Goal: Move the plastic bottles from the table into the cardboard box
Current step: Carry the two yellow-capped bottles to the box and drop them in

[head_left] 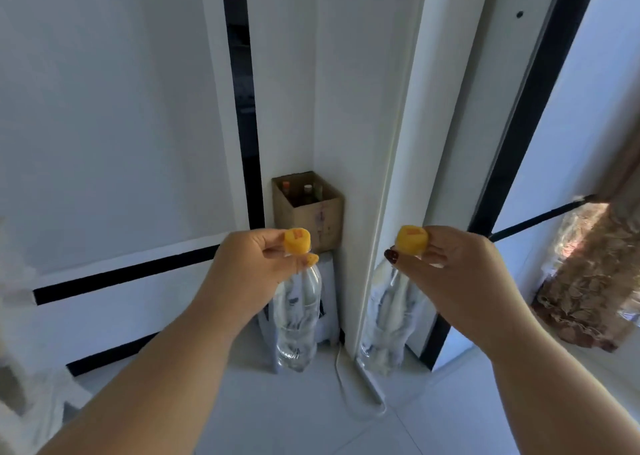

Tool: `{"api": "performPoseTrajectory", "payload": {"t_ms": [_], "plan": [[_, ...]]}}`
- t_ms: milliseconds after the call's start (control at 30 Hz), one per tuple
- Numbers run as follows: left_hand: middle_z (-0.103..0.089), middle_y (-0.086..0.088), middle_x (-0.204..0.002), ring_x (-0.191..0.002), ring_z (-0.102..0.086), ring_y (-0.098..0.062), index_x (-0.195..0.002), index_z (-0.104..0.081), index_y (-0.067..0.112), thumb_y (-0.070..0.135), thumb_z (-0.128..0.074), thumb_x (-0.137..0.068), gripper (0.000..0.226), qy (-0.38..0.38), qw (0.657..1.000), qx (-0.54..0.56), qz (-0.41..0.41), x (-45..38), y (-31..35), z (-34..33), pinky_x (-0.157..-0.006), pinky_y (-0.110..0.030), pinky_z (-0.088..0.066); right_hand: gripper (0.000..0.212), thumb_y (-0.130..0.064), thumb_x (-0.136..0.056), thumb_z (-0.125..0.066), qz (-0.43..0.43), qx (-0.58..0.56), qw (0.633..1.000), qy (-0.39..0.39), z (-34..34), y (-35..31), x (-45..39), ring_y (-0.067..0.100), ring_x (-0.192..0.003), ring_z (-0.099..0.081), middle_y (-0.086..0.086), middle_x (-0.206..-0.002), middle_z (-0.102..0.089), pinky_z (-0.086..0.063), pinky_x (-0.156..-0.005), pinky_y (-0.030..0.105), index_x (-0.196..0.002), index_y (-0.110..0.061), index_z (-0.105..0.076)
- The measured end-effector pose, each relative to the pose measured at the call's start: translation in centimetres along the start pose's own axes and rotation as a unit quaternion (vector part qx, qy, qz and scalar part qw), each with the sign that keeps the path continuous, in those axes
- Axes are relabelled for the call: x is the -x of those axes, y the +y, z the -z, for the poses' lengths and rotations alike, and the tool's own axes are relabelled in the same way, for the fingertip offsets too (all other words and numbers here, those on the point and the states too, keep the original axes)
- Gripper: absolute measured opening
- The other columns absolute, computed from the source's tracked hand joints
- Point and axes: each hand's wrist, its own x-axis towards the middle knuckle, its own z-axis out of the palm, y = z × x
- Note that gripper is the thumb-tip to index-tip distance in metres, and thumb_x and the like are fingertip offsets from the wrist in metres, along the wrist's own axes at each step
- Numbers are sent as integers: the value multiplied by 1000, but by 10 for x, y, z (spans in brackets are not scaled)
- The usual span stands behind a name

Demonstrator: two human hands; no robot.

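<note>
Carrying stage, I'd say: both hands are out in front with a clear plastic bottle hanging from each, pinched at the yellow cap. The left hand (pixel 249 267) has its fingers closed round the cap of the left bottle (pixel 298 323), and the right hand (pixel 457 267) is clamped the same way on the right bottle (pixel 388 319). Both bottles dangle upright below the fingers, not touching anything that I can see.

Straight ahead, past the left bottle and a bit above it in the shot, sits the cardboard box (pixel 311 217), tucked into the corner where the white wall panels meet. It's open on top and already has a few bottles standing inside, caps showing. It seems to rest on a low white unit, though the left bottle hides most of that.

Next move, by my guess, is stepping closer to the box and lowering each bottle in through the top, picking a free spot between the ones already there. Two at once could be a squeeze, so one hand at a time seems safer.

No surface in shot at all. Just pale floor tiles (pixel 277 420), a white cable (pixel 346 395) trailing on the floor below the box, and a patterned curtain (pixel 588 274) well off to the right of it.
</note>
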Motion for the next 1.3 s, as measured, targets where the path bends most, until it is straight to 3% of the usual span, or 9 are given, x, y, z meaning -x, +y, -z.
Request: {"api": "performPoseTrajectory", "payload": {"t_ms": [167, 367, 500, 600, 867, 1000, 1133, 1200, 1300], "plan": [[-79, 16, -87, -82, -70, 7, -98, -79, 28, 29, -85, -71, 28, 62, 998, -23, 1, -112, 2, -25, -79, -16, -50, 13, -41, -80, -75, 38, -13, 998, -53, -10, 23, -133, -11, -84, -61, -21, -86, -71, -40, -65, 10, -91, -34, -72], [-77, 17, -86, -83, -69, 9, -99, -77, 30, 30, -82, -76, 24, 107, 993, -39, -12, -251, -1, -39, -76, -11, -47, 20, -42, -80, -74, 70, -9, 996, -52, -49, 36, -285, 6, -92, -67, -14, -91, -73, -53, -80, 29, -94, -29, -72], [-78, 16, -87, -83, -70, 9, -101, -78, 29, 30, -83, -75, 26, 136, 990, -32, -29, -347, -21, -38, -80, -14, -50, 11, -39, -81, -73, 73, -7, 996, -56, -92, 44, -377, 0, -89, -65, -18, -87, -70, -46, -68, 19, -89, -31, -70], [-78, 13, -91, -90, -72, 0, -102, -78, 27, 27, -83, -76, 26, 132, 990, -31, -46, -416, -39, -34, -88, -20, -52, 10, -38, -81, -73, 79, -3, 996, -48, -126, 51, -440, 2, -85, -65, -15, -86, -70, -45, -65, 22, -85, -29, -69], [-66, 32, -84, -79, -59, 26, -91, -72, 38, 28, -82, -78, 19, 84, 991, -84, -57, -595, -91, -25, -67, 7, -39, 17, -40, -83, -70, 47, -8, 998, -37, -220, 71, -606, 10, -86, -65, -10, -87, -71, -50, -72, 31, -86, -24, -69], [-67, 25, -83, -82, -61, 12, -96, -76, 27, 32, -78, -82, 15, 80, 986, -139, -41, -658, -133, -39, -71, -4, -43, 18, -35, -84, -69, 21, -1, 998, -53, -273, 108, -664, 16, -83, -65, -2, -83, -70, -50, -73, 33, -83, -18, -67], [-74, 5, -89, -87, -66, -8, -92, -75, 21, 33, -76, -83, 15, 56, 986, -155, 35, -697, -186, -61, -84, -35, -57, 14, -32, -84, -69, -19, 31, 995, -93, -325, 154, -705, 17, -74, -60, -6, -75, -64, -43, -59, 23, -81, -19, -65], [-72, 6, -87, -85, -66, -8, -92, -73, 25, 33, -77, -81, 14, 40, 982, -169, 71, -711, -218, -72, -83, -36, -58, 12, -31, -85, -69, -43, 43, 991, -122, -350, 179, -715, 17, -74, -59, -6, -74, -62, -40, -57, 21, -83, -20, -64], [-69, 9, -85, -80, -63, -3, -91, -71, 26, 32, -78, -80, 14, 21, 970, -209, 120, -730, -265, -85, -78, -26, -55, 12, -31, -86, -66, -58, 72, 983, -160, -388, 215, -726, 24, -79, -63, 1, -81, -68, -51, -64, 34, -84, -20, -64]]}}
